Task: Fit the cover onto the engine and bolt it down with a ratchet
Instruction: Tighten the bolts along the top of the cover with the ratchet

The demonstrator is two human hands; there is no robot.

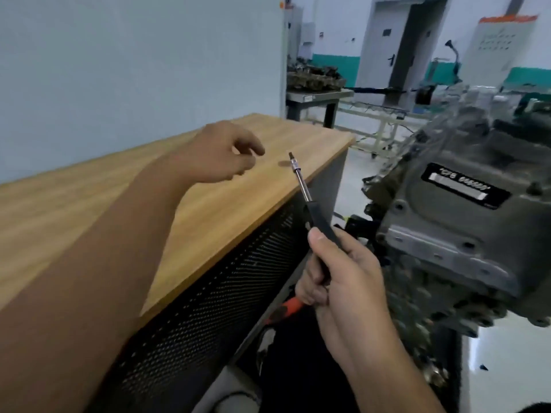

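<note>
Above the wooden counter (208, 210) our left hand (222, 153) hovers loosely curled, empty; our right hand (337, 278) grips the ratchet (313, 210). Beside it, the engine (465, 228) label's (465, 189) writing blurs unreadably.

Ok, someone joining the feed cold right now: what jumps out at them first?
Probably the ratchet held up at centre frame, the right hand wrapped round its black handle, bit pointing up. Next, the grey engine at right, with a labelled cover on its face. The left hand hovers over the wooden bench, fingers loosely curled, seemingly holding nothing.
</note>
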